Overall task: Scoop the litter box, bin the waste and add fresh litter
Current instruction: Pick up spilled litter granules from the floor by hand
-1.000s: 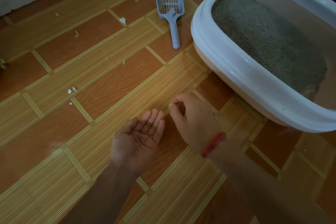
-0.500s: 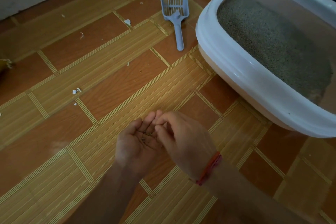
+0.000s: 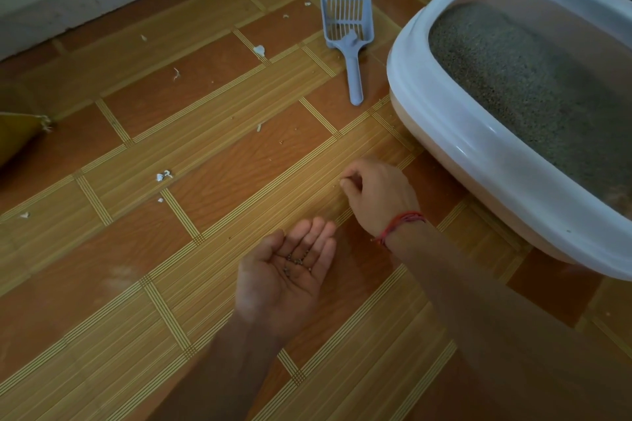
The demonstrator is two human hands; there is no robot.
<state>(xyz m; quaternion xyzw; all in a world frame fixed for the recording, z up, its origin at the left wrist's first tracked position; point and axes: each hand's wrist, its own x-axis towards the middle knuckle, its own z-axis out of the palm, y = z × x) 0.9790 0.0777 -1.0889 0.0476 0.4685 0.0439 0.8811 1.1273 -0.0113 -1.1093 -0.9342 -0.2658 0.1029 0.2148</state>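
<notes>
Tiled floor [image 3: 212,154] beside the box [image 3: 478,154] held the idle scoop [image 3: 349,34], our left hand [image 3: 284,280] lay open cradling grains [image 3: 297,258], our right hand [image 3: 379,195] pinched another off the floor, so we judged spill cleanup underway, with binning the handful next.

Blue scoop [image 3: 347,34], striped orange floor [image 3: 136,249]

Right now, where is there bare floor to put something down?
The floor left of the left hand, below the white scraps, is bare. Mostly so between the scoop and the right hand. It's tight between that hand and the litter box.
</notes>
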